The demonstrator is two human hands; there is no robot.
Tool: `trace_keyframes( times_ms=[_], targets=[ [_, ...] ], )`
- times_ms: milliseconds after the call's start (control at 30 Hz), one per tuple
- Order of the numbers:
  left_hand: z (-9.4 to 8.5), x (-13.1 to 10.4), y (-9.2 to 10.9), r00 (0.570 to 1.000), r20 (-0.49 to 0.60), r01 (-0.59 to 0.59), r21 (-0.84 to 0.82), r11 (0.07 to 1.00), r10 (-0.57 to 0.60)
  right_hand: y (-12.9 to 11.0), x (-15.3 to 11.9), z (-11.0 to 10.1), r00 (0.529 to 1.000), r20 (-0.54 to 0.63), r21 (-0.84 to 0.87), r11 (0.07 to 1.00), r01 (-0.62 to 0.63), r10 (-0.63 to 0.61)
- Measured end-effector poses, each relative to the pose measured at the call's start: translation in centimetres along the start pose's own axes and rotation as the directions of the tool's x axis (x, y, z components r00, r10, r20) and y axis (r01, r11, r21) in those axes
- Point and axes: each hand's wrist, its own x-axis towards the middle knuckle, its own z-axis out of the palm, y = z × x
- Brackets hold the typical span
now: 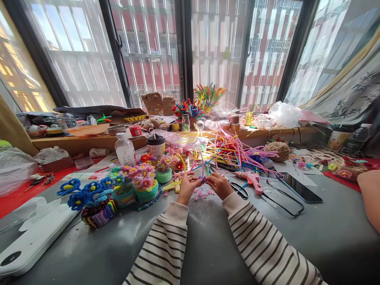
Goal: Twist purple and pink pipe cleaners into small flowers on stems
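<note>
My left hand [188, 187] is closed, pinching a purple pipe cleaner [202, 179] between thumb and fingers. Across from it, my right hand [220, 185] has its fingertips closed on the same small purple piece. A thin purple length stands up from between the hands. Below them, pink fuzzy scraps [203, 193] lie scattered on the grey table [204, 241]. Black-handled scissors [240, 190] rest just right of my right hand. Beside them lies a pink glue gun [254, 181]. Pots of pink pipe-cleaner flowers [143, 176] stand to the left of my left hand.
A pot of blue flowers [97, 211] and a white device [38, 237] are at left. Behind my hands lie loose pipe cleaners [234, 148], a water bottle [124, 149] and a lidded cup [156, 145]. At right are a phone [299, 188] and another person's arm [369, 196].
</note>
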Motion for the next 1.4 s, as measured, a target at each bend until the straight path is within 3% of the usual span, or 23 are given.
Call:
trace_keyframes(
  times_ms=[333,500,667,867,1167,1400],
  targets=[
    [0.3,-0.5,0.8,0.996,-0.004,0.086,0.052,0.995,-0.086,0.0,0.1,-0.4,0.998,0.010,-0.033,0.997,0.064,-0.063],
    [0.2,-0.6,1.4,0.985,0.015,0.170,0.121,0.978,-0.174,-0.2,0.3,-0.9,0.993,-0.016,0.036,0.992,0.117,-0.116],
    [0.2,-0.7,1.5,0.972,0.013,0.234,-0.032,0.972,-0.234,-0.3,0.3,-1.0,0.998,-0.048,0.103,0.994,-0.043,0.048],
    [0.1,-0.6,1.2,0.977,0.039,0.212,-0.117,0.970,-0.209,-0.6,0.2,-1.0,0.999,0.023,0.138,0.990,-0.036,0.033],
    [0.3,-0.7,1.3,0.975,0.008,0.221,-0.037,0.975,-0.221,-0.8,0.2,-1.0,0.999,0.027,0.082,0.996,0.015,-0.018],
    [0.2,-0.6,0.9,0.986,-0.007,0.167,0.020,0.986,-0.167,-0.9,0.0,-0.6,0.999,0.030,-0.035,0.999,0.035,-0.034]
  ],
)
